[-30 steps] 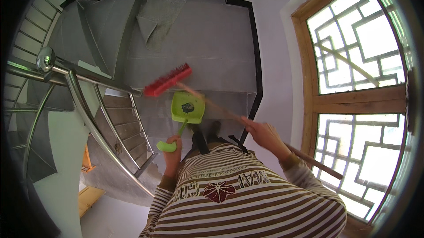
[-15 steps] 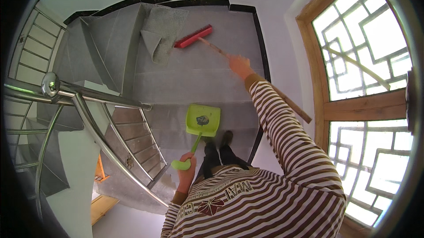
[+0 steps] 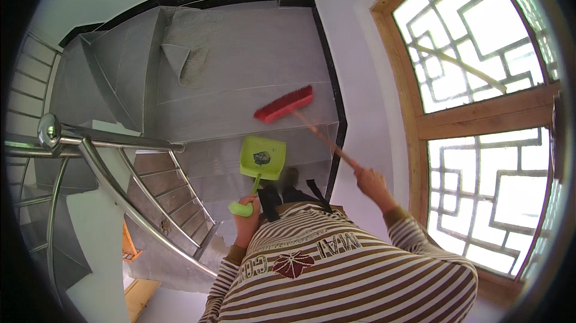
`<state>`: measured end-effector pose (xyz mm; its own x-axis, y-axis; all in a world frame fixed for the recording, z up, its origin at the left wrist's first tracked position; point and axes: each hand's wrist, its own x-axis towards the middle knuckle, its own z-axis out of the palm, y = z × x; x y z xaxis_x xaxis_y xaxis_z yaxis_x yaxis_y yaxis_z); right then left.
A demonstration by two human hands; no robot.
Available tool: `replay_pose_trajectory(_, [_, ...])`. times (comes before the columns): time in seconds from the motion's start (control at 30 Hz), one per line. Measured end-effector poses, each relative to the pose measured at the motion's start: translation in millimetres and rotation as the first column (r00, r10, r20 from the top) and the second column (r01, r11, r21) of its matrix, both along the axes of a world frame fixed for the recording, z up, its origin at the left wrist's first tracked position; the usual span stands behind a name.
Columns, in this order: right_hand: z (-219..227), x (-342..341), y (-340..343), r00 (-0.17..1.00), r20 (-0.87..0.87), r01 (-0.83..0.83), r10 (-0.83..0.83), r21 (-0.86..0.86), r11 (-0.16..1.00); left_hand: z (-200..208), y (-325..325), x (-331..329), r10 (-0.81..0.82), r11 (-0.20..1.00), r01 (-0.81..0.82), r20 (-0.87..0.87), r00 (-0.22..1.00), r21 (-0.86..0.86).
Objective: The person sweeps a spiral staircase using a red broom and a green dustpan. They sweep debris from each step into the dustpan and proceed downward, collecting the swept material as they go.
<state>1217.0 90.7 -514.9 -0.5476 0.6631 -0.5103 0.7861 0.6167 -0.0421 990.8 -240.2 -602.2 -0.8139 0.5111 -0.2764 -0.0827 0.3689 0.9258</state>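
A red-headed broom (image 3: pixel 282 104) slants across the grey landing, its bristles near the edge of the step. My right hand (image 3: pixel 373 187) is closed around its wooden handle, out by the right wall. Low in front of me, my left hand (image 3: pixel 246 220) grips the green handle of a dustpan (image 3: pixel 264 151). The pan lies over the steps just beyond my feet, with a dark patch in its middle that I cannot identify. The broom head is above and to the right of the pan, apart from it.
A grey mat (image 3: pixel 191 47) with one corner folded over lies on the landing's far left. Steel railings (image 3: pixel 114 185) run along the left, beside a lower flight. Steps rise at the upper left. A wood-framed lattice window (image 3: pixel 480 113) fills the right side.
The broom has come back from beside the mat toward me and the dustpan. My right arm has drawn in from its outstretched reach. My left hand still holds the dustpan.
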Motion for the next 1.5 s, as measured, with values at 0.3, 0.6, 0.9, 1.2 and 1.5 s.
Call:
replay_pose_trajectory(0.3, [98,49,-88,0.986,0.014,0.158,-0.167,-0.408,0.899,25,18,-7,-0.053,0.998,0.053,-0.031,0.998,0.017])
replay_pose_trajectory(0.6, [108,17,-54,0.987,-0.158,-0.036,-0.011,-0.288,0.957,18,21,0,-0.046,0.998,0.048,-0.032,0.998,0.050])
replay_pose_trajectory(0.9, [-24,-117,46,0.922,-0.362,-0.082,0.136,0.162,0.983,14,26,4,-0.049,0.997,0.046,0.060,0.997,0.058])
replay_pose_trajectory(1.2, [15,-6,-1,0.992,-0.111,-0.056,0.052,-0.031,0.998,6,25,2,-0.090,0.995,0.090,-0.006,0.996,0.042])
replay_pose_trajectory(1.5, [124,68,-52,0.960,-0.131,0.182,-0.247,-0.382,0.906,27,40,-3,-0.107,0.994,0.105,0.110,0.988,0.021])
